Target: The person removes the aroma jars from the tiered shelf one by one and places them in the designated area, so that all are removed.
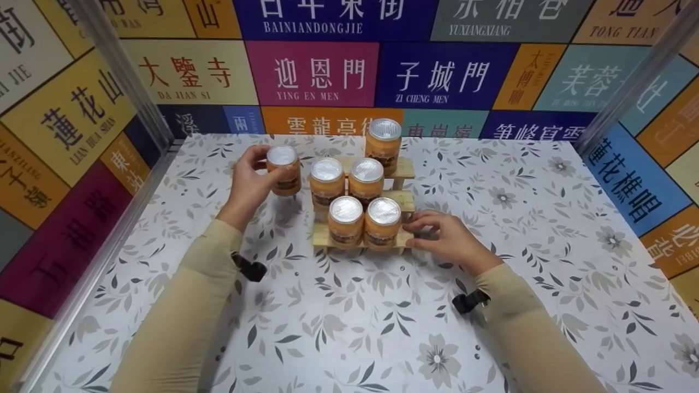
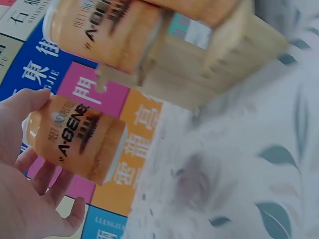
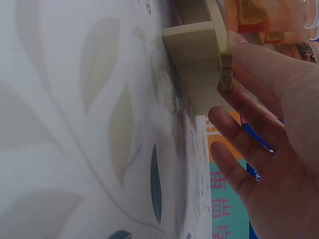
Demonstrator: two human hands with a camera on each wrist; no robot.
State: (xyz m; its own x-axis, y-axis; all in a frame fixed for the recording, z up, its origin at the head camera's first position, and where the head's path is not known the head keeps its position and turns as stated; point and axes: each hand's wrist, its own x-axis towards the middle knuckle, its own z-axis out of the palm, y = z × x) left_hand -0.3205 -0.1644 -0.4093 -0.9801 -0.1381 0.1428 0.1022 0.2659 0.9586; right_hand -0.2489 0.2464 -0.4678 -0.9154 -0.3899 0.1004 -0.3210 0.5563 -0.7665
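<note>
The left hand (image 1: pixel 247 186) pinches 1 jar (image 1: pixel 286 187) left of the wooden stand (image 1: pixel 321 235); the right hand (image 1: pixel 449 240) grips its right edge. Bench (image 1: pixel 491 185) room extends either side.

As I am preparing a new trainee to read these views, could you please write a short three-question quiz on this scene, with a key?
1. How many jars stand on the wooden stand?
2. True or false: the stand's top step holds just one jar.
3. Where is the right hand?
A: at the right end of the stand's lowest step
B: around a jar
C: behind the stand

Key:
1. Five; a sixth jar is held in the left hand, to the left of the stand.
2. True.
3. A.
</note>
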